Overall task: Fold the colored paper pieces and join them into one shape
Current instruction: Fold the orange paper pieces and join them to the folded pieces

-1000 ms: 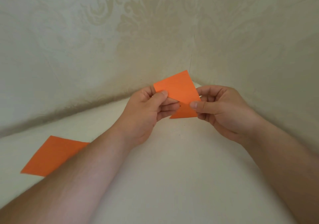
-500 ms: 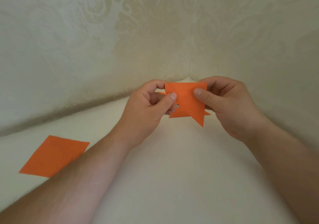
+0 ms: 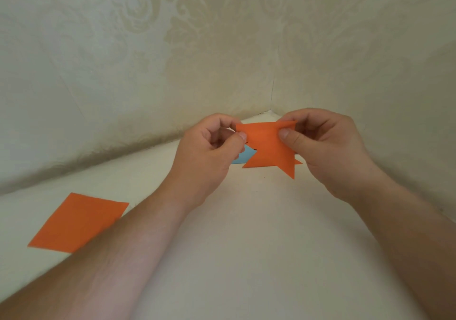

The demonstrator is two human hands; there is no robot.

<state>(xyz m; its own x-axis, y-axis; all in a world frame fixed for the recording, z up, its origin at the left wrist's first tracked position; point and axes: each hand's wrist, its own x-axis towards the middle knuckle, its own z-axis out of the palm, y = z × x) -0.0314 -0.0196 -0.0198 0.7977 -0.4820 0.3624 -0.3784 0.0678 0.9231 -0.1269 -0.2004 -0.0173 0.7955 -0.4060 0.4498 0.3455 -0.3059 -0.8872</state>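
Note:
A folded orange paper piece (image 3: 267, 149) with pointed corners hangs in the air between both hands, above the pale surface. My left hand (image 3: 209, 151) pinches its left edge with thumb and fingers. My right hand (image 3: 323, 147) pinches its upper right edge, thumb on the front. A light blue paper piece (image 3: 244, 155) shows behind the orange one at its lower left, partly hidden by my left hand. A flat orange paper sheet (image 3: 79, 222) lies on the surface at the left, beside my left forearm.
The pale surface (image 3: 246, 245) runs into a corner (image 3: 271, 112) where two patterned cream walls meet, just behind my hands.
The orange piece has turned from a tilted square held high to a lower, pointed shape facing me. Both hands shifted their grip along its edges. The blue piece now shows behind it.

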